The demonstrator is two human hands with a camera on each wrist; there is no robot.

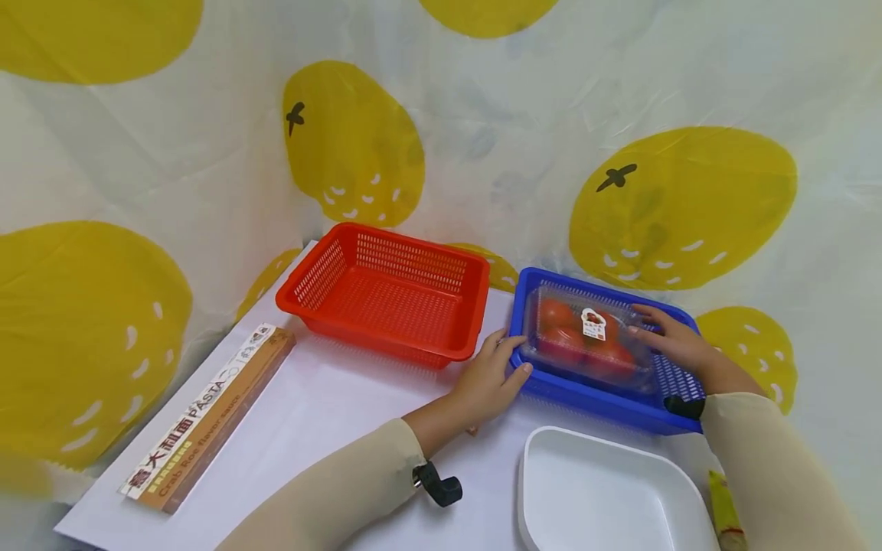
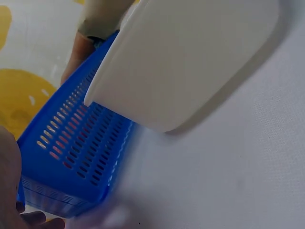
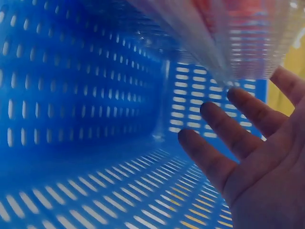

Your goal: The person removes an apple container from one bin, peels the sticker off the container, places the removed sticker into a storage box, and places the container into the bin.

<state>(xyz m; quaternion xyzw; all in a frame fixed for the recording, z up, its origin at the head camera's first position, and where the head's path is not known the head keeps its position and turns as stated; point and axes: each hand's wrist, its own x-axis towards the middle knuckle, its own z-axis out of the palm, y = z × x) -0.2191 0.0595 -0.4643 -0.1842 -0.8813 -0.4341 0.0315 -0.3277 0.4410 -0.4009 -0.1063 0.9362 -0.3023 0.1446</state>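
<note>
One white tabletop (image 1: 324, 398), yellow-fruit sheeting (image 1: 496, 115) from ten to two.
Pasta box (image 1: 207, 421) at nine, red basket (image 1: 386, 306) at twelve; left hand (image 1: 488, 379) touching the blue basket (image 1: 579, 398), grip I can't tell; inside, at two, tomato pack (image 1: 586, 344); right hand (image 1: 671, 340) at its end, fingers (image 3: 207, 155) plainly fanned only in the right-wrist view.

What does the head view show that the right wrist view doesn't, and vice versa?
Only the head view: a red plastic basket, a long brown cardboard pasta box, a white plastic tub, part of a yellow-green packet, and the left hand.

Only the right wrist view: four separate fingers of the right hand, some hidden from the head view.

Both: that hand, a blue slotted plastic basket and a clear plastic container of red tomatoes, blurred in the wrist view.
</note>
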